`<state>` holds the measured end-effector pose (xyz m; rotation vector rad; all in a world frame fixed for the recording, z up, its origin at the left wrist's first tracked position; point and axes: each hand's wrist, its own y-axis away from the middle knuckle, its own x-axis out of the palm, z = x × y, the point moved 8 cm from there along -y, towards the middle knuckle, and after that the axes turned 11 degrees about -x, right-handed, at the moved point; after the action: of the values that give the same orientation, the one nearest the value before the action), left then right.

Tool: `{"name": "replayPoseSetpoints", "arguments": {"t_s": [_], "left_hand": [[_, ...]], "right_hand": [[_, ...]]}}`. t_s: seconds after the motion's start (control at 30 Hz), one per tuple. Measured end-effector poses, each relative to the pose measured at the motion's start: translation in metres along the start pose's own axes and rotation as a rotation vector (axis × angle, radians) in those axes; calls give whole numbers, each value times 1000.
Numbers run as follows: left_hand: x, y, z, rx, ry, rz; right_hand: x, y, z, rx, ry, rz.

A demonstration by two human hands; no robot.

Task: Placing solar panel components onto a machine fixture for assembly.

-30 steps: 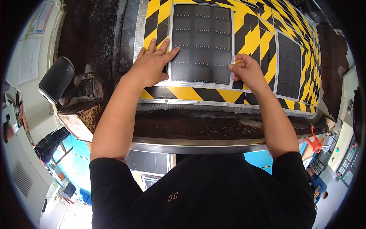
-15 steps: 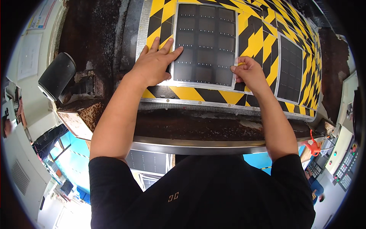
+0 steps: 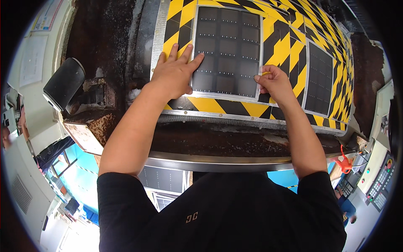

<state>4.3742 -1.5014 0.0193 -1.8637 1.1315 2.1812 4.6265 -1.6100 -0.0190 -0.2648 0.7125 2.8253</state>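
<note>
A black roller (image 3: 64, 83) sits left on a rusty frame (image 3: 90, 126); an orange clamp (image 3: 344, 163) lies near a control panel (image 3: 380, 185).

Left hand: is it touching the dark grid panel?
Touching. The head view shows the left hand lying flat, its fingers overlapping the left edge of the panel.

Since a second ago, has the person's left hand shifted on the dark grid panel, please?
No, not noticeably. The left hand lies flat on the lower-left corner of the dark grid panel, fingers spread over its edge as before; the camera view itself shifted.
</note>
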Motion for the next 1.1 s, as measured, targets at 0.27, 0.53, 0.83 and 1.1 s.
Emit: {"name": "replayPoseSetpoints", "arguments": {"t_s": [0.27, 0.53, 0.83, 1.1], "left_hand": [[-8, 1, -3, -41, 1, 45], [-7, 0, -3, -19, 5, 94], [-8, 0, -2, -13, 31, 105], [-7, -2, -2, -4, 31, 121]], "right_hand": [[-2, -1, -4, -14, -1, -43], [-1, -1, -1, -6, -35, -27], [-1, -1, 1, -2, 30, -33], [-2, -2, -3, -1, 21, -22]]}}
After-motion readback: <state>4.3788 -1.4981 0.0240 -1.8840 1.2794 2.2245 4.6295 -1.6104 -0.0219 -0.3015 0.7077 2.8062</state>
